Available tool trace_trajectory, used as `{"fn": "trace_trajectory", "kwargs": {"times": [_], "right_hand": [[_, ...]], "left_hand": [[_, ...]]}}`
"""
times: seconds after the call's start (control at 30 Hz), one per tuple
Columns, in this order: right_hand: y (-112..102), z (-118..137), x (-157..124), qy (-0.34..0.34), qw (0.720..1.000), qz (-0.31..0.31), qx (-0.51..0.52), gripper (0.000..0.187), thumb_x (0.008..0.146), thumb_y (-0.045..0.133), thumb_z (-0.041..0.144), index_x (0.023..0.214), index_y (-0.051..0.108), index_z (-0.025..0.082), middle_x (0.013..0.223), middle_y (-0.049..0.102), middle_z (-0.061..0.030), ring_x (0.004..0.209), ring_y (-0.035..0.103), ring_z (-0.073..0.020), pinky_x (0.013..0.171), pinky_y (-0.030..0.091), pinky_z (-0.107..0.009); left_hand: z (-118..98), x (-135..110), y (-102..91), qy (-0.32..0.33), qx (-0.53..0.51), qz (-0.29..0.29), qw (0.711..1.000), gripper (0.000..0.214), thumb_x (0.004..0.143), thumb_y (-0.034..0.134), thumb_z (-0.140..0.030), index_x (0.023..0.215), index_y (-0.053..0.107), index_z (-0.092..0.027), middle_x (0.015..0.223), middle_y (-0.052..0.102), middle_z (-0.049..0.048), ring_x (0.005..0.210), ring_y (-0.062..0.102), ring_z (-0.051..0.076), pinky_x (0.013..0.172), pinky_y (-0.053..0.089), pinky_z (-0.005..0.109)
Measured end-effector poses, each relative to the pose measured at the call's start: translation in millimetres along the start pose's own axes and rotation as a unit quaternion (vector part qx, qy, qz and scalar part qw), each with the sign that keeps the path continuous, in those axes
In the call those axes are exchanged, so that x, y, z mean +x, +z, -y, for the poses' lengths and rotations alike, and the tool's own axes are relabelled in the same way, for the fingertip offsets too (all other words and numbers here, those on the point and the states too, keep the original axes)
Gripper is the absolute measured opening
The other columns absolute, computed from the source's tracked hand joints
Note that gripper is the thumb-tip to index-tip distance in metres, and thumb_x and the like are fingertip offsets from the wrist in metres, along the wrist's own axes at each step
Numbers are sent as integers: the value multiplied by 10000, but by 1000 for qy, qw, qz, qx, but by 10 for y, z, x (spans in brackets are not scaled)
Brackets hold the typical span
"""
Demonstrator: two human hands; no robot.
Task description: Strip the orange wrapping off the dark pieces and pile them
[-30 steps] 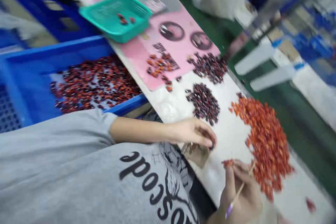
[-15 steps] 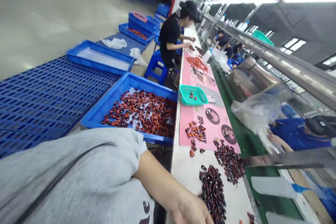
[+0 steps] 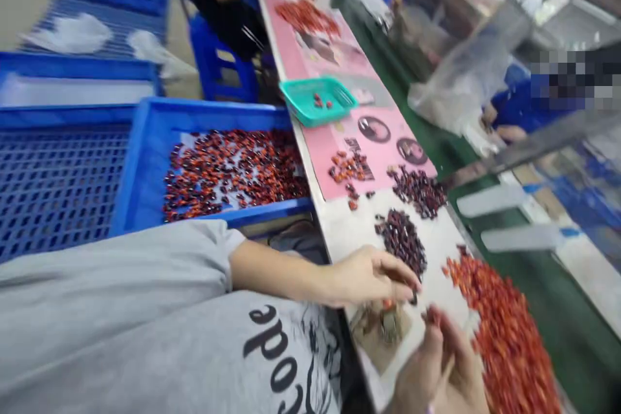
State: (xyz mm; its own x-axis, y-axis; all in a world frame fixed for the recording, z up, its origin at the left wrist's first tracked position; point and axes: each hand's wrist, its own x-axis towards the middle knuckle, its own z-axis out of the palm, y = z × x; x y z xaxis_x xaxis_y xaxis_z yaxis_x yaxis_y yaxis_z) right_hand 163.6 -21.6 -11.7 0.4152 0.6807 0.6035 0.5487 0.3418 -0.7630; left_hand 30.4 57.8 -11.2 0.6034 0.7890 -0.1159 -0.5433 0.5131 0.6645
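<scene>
My left hand (image 3: pixel 371 277) reaches over the table from the left, thumb and fingers drawn together. A small dark glossy piece (image 3: pixel 414 299) shows at its fingertips, blurred. At the lower right, my right hand (image 3: pixel 444 365) pinches a small dark red piece (image 3: pixel 431 315) between thumb and forefinger. Beneath my left hand is a small metal fixture (image 3: pixel 388 326) on a tan base, with an orange bit above it. A pile of dark pieces (image 3: pixel 402 242) lies just beyond my left fingers. A heap of orange-red pieces (image 3: pixel 514 343) lies right of my right hand.
A blue tray (image 3: pixel 129 174) of red-and-black pieces stands left of the table. A green basket (image 3: pixel 320 118) with a few pieces sits on a pink mat (image 3: pixel 334 187). Another dark pile (image 3: pixel 420 193) lies near a slanting metal bar (image 3: pixel 514 149). Co-workers sit farther along and across.
The view has swung down and right. My left hand has come fully into sight over the table; my right hand, the fixture and most of the orange-red heap have appeared.
</scene>
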Motion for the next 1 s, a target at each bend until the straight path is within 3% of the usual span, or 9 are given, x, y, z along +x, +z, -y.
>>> {"fn": "trace_trajectory", "kwargs": {"times": [0.03, 0.13, 0.4, 0.53, 0.7, 0.83, 0.93, 1.0], "right_hand": [[37, 55, -59, 35, 999, -35, -10, 151, 867, 724, 258, 995, 731, 177, 942, 740, -57, 823, 710, -187, 753, 600, -320], [182, 157, -110, 55, 998, -25, -23, 154, 836, 756, 244, 969, 754, 165, 938, 761, -77, 854, 734, -200, 759, 617, -337], [178, 195, -135, -61, 996, 36, -48, 353, 812, 731, 53, 1099, 747, 258, 1002, 745, -37, 942, 713, -153, 800, 602, -291], [112, 191, -136, -110, 986, 60, -109, 443, 787, 774, 72, 1189, 712, 247, 1041, 743, -63, 947, 718, -175, 783, 617, -313], [67, 234, -176, -157, 976, 18, -148, 440, 761, 798, 48, 1156, 712, 224, 986, 753, -42, 909, 719, -154, 764, 610, -290], [37, 312, -222, -174, 970, 1, -169, 358, 762, 776, 2, 1062, 720, 191, 890, 737, -18, 819, 697, -122, 717, 584, -258], [13, 376, -231, -183, 966, 16, -182, 298, 744, 778, -18, 960, 704, 174, 837, 708, -3, 762, 673, -114, 675, 568, -254], [0, 419, -226, -190, 961, 29, -196, 301, 721, 785, -35, 919, 689, 170, 815, 691, 5, 744, 662, -115, 665, 563, -259]], "left_hand": [[-60, -56, -4, 9, 12, -14, 1000, 311, 570, 934, -264, 808, 778, -139, 820, 731, 27, 763, 645, 99, 745, 519, 197], [-134, -146, -33, 23, 39, -18, 999, 243, 623, 892, -183, 824, 765, -132, 826, 722, 22, 779, 644, 96, 775, 527, 197], [-107, -256, 7, 54, 86, -2, 995, 149, 748, 795, -149, 872, 720, -113, 858, 692, 31, 825, 654, 91, 787, 544, 175], [-88, -273, 55, 54, 91, -7, 994, 293, 755, 778, -120, 1036, 696, -131, 815, 662, -2, 797, 651, 74, 785, 546, 157], [-58, -281, 51, 88, 128, 41, 987, 165, 780, 765, -152, 938, 725, -130, 858, 693, 23, 792, 666, 78, 752, 562, 155], [-56, -231, -21, 227, 230, 122, 938, 50, 774, 758, -90, 802, 737, -125, 810, 717, 41, 769, 683, 97, 722, 564, 161], [-47, -209, -56, 338, 292, 141, 884, 76, 797, 722, -48, 778, 727, -122, 783, 731, 53, 756, 687, 102, 721, 562, 163], [-30, -214, -55, 366, 304, 142, 868, 114, 813, 682, -19, 782, 721, -121, 783, 740, 61, 759, 694, 107, 731, 568, 168]]}}
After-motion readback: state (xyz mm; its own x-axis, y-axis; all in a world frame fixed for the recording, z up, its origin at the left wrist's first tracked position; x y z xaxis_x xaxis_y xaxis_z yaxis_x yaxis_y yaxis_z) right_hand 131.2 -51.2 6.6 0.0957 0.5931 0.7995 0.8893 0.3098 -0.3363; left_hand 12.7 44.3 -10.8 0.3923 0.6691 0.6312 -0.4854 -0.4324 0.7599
